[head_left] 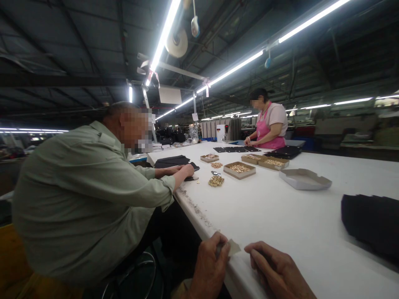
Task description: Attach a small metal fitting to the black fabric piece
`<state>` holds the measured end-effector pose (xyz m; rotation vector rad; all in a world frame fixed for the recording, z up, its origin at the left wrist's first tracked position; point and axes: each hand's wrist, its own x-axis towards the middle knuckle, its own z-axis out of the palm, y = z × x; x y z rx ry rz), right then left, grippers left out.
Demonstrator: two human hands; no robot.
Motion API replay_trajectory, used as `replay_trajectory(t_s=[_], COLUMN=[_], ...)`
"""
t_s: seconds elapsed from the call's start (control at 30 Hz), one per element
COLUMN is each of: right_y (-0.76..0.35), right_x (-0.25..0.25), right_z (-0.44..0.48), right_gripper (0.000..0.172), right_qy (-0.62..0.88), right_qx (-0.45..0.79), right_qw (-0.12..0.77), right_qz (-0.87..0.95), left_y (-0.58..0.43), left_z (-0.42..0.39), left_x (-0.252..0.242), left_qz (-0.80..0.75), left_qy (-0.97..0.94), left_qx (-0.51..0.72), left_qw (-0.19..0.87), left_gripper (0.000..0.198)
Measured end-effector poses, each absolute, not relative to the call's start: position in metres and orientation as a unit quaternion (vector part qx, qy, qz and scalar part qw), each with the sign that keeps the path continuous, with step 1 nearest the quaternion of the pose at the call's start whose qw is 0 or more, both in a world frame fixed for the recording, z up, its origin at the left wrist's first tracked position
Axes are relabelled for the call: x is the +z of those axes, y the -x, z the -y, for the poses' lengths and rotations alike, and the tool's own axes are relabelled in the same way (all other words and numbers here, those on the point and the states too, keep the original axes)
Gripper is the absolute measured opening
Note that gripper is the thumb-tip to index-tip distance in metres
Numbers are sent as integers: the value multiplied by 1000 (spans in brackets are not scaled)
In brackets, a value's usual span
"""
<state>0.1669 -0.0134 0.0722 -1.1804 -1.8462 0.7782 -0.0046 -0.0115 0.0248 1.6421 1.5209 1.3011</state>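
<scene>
Left hand (212,265) curled at counter edge, thumb and fingers pinching small tan scrap (233,247), corner sticking out right. Right hand (277,270) just beside, fingers curled narrow; cannot tell if holding anything. Both at edge of white counter (280,216), surface smooth, grimy along rim. Open surface ahead, up to dark fabric pile (370,224) at right. Farther off, cardboard trays (239,171) of brass-coloured fittings.

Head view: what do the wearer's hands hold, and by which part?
The left hand pinches a pale scrap by its near end; whether the right hand holds anything cannot be told.
</scene>
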Motion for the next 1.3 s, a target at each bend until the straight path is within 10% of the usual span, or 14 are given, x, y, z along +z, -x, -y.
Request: replay_trajectory(t_s=[1.3], right_y=[-151], right_x=[62], right_z=[8], right_gripper=[28], right_qy=[457], right_qx=[393], right_qw=[379], right_qz=[702], left_y=[24], left_z=[6], left_x=[32], left_qz=[-536], left_qy=[-691], left_qx=[435], left_qw=[213], left_gripper=[16])
